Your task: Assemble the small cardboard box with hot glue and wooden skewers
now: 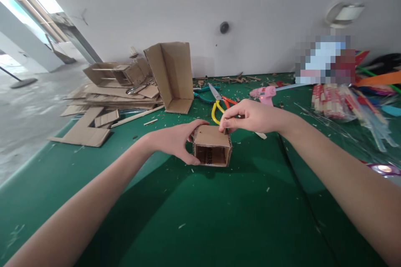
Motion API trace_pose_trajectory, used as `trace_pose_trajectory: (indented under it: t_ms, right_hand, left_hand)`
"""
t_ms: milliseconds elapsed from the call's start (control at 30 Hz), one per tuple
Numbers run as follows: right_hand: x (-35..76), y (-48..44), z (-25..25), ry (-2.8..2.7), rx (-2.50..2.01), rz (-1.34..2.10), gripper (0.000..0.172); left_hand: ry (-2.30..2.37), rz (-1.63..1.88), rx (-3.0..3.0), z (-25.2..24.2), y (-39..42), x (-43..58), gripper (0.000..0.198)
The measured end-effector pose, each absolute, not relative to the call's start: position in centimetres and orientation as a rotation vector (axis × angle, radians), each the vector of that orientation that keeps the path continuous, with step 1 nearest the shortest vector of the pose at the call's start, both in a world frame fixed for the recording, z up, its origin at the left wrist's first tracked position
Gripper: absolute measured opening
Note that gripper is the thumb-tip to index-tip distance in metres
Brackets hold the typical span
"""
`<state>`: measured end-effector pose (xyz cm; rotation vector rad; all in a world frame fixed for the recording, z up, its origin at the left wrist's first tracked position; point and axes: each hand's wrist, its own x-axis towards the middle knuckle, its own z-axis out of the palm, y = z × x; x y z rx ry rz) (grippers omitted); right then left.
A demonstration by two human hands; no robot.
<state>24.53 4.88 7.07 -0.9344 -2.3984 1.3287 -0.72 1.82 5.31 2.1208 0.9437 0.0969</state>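
A small cardboard box (212, 135) rests on the green table with its open side toward me, and dark printed lettering shows inside. From the left, my left hand (175, 139) grips it, thumb at the lower front edge and fingers over the back corner. My right hand (242, 117) is closed in a pinch at the box's top right corner. A small, dark, thin thing shows under its fingertips, too hidden to name. There is a small hole in the box top, near its left end. Just behind the right hand lie scissors (215, 112) with yellow and orange handles.
A tall folded cardboard piece (175, 75) stands behind the box. Stacked cardboard sheets (115, 98) lie at the left. A pink glue gun (265, 94) and bundled sticks (330, 100) are to the right. Teal-handled pliers (203, 96) and scraps lie near the wall.
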Motion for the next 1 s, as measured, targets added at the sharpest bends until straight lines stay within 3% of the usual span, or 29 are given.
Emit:
trace_pose_trajectory:
  t_ms: [1000]
  right_hand:
    - [24.56,4.88,6.86,-2.375,-0.929,1.358,0.026]
  left_hand:
    - [0.895,0.106,2.074,5.19,1.84,-0.75,0.09]
